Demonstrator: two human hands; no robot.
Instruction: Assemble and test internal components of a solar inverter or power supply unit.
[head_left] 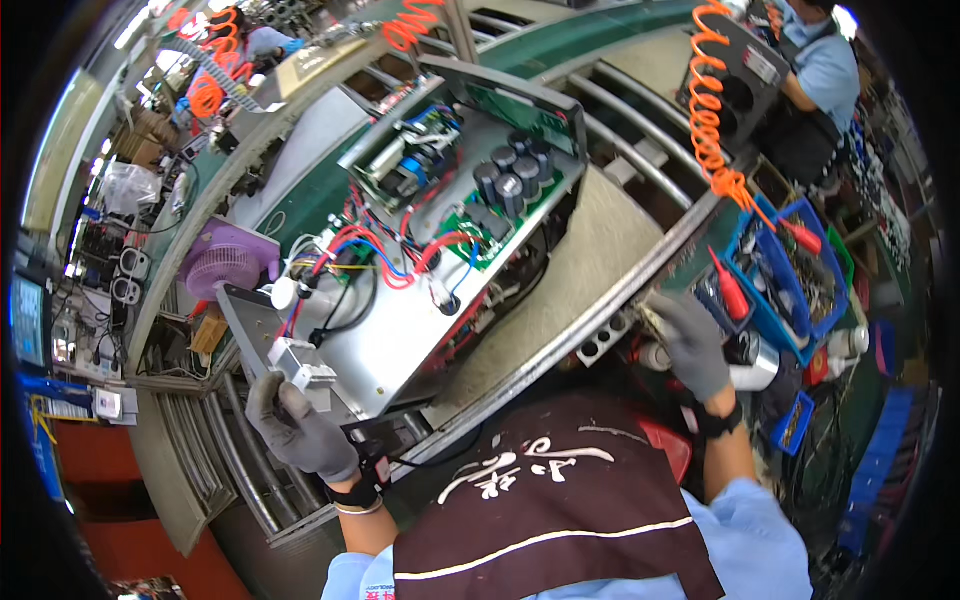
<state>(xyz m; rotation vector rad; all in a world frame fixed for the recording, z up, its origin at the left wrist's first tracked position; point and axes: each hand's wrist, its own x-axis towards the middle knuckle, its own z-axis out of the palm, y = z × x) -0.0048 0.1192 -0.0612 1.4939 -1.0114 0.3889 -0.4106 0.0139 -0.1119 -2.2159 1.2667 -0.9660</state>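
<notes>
My left hand (308, 438), in a grey glove, is at the near left corner of an open metal chassis (375, 335). Its visible fingers are bent but apart, beside a white block-shaped part (300, 365) at the chassis edge; I see nothing held. Inside the chassis are a green circuit board (480, 235), several dark cylindrical capacitors (512, 190) and red, blue and black wires (405, 265). My right hand (692, 345), also gloved, reaches beside a light-coloured block with round holes (605, 340). Its fingers are drawn together; whatever lies between them is too small to make out.
The chassis rests on a board (590, 240) over metal rollers (640, 170). A coiled orange air hose (708, 100) hangs at right, above blue parts bins (790, 270) and red-handled tools (730, 290). A purple fan (225, 262) stands left. Another person (820, 65) works at far right.
</notes>
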